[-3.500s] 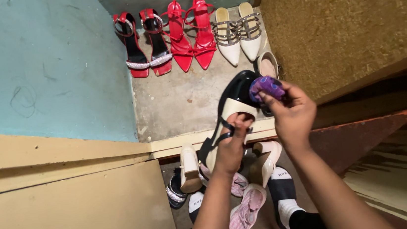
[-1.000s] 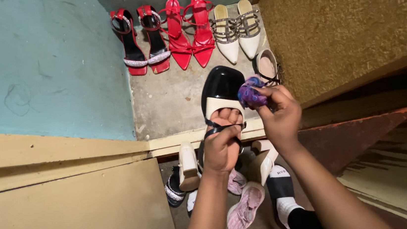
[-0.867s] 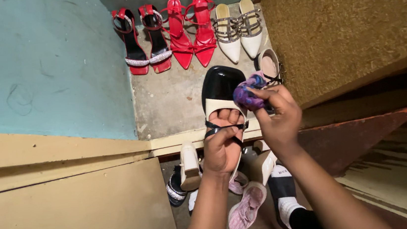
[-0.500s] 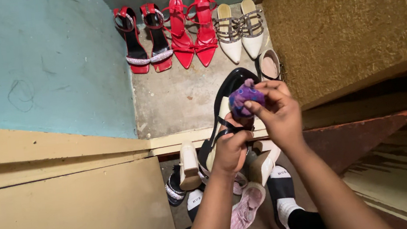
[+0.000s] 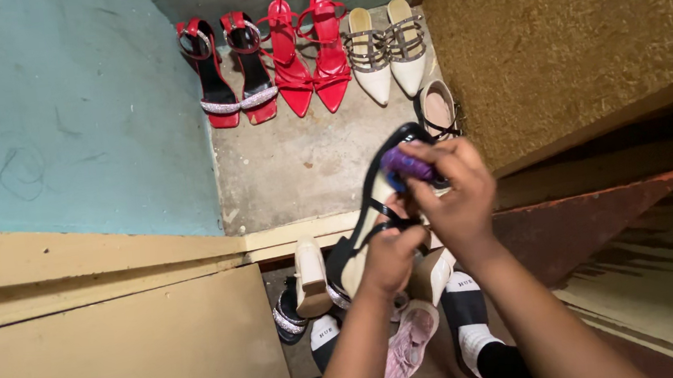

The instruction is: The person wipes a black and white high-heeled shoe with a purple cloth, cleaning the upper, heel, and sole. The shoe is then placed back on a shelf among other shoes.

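Left hand [image 5: 390,255] grips the black and cream high-heeled shoe [image 5: 367,231] by its straps, held up over the concrete floor [image 5: 301,168]; right hand [image 5: 456,194] is closed around a purple cloth [image 5: 405,164] pressed to the toe. Steady, short strokes would probably suit best.

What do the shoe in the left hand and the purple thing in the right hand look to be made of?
Black strappy high-heeled sandal: the straps look like smooth leather or a synthetic, going by their faint sheen; the cream insole looks matte. Which of the two cannot be told. The left hand grips it at the straps. Purple cloth: soft fabric, bunched and creased in the right hand, pressed against the sandal.
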